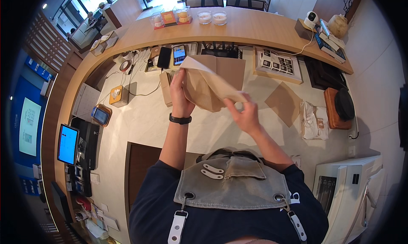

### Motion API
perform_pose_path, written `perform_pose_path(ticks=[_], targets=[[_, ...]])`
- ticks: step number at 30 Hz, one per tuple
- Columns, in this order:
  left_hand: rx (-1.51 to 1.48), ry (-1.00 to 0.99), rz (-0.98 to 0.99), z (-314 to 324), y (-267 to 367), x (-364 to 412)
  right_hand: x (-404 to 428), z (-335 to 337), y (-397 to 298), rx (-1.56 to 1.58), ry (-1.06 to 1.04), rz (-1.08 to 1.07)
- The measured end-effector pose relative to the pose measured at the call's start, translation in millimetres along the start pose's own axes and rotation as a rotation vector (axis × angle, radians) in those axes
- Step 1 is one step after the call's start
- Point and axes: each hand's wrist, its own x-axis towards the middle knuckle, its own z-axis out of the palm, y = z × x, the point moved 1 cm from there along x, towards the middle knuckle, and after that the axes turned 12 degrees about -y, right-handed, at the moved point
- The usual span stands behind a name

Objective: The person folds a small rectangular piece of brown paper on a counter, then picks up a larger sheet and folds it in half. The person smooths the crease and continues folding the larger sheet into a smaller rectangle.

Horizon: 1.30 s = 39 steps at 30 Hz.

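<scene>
A brown kraft paper piece (204,87), a bag or folded sheet, hangs in the air above the pale counter (207,129). My left hand (181,94), wearing a black wristband (180,119), grips its left edge. At the lower right corner, my right hand (244,113) pinches the paper between thumb and fingers, slightly blurred. Partly hidden behind it lies flat brown paper (234,73). Close to my left hand is a narrow stack of brown card or paper (166,88). A square brown sheet (283,103) rests to the right of my right hand.
Two phones, one a black phone (164,58), lie at the back beside a black router (220,52). A tissue box (119,96) and a monitor (68,144) stand left. A white plastic package (314,121) and brown leather case (337,111) lie right. A raised wooden ledge (248,27) spans the back.
</scene>
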Motion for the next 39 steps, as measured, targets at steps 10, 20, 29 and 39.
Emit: perform_pose_path(ticks=[10,20,29,39], targets=[[-0.329,-0.139,-0.183,-53,-5,-34,-23,33,-18,-0.111,-0.092,-0.433],[-0.061,-0.139,0.030,31,-18,-31,-10,56,34,0.330,0.085,0.171],[1.275,-0.366,0.187,-1,-88,-138,-3,37,-5,1.322,0.203,0.382],[1.359,-0.027,0.335,-22,-79,-117,-29,49,-11,1.307,0.254,0.370]])
